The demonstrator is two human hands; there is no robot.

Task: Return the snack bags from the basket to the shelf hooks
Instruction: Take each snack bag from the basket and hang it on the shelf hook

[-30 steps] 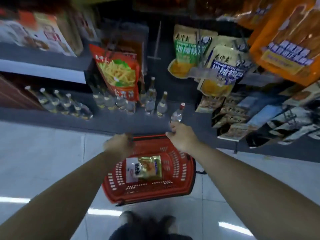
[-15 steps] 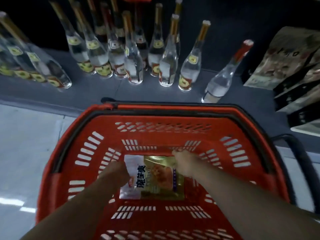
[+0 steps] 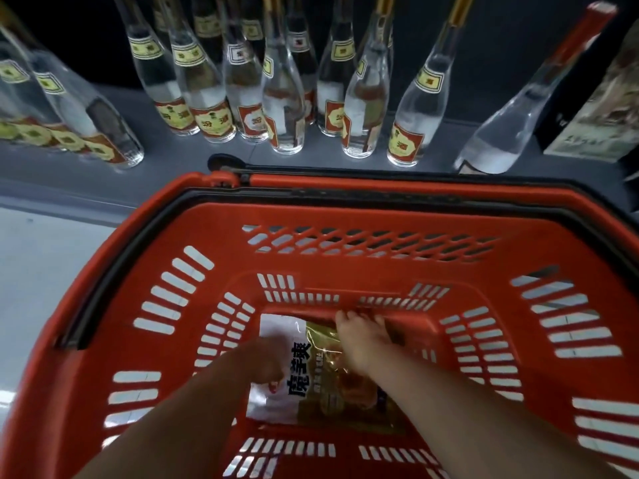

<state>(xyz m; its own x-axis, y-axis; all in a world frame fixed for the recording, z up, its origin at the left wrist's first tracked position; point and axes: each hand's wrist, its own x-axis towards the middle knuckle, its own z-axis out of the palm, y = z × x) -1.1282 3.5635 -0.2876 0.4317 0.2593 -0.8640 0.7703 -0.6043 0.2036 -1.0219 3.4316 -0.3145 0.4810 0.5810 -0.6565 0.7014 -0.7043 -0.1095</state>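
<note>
low in the frame, both hands, left hand [image 3: 266,361] and right hand [image 3: 359,340], pressed on the snack bag [image 3: 311,382] in the red basket [image 3: 345,243], seemingly gathering it for lifting; actual grip unclear.

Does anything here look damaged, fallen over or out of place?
Nothing looks damaged or spilled. The bottles stand in rows; their lean is probably lens distortion. One snack bag lies flat in the red basket, under both hands.
</note>
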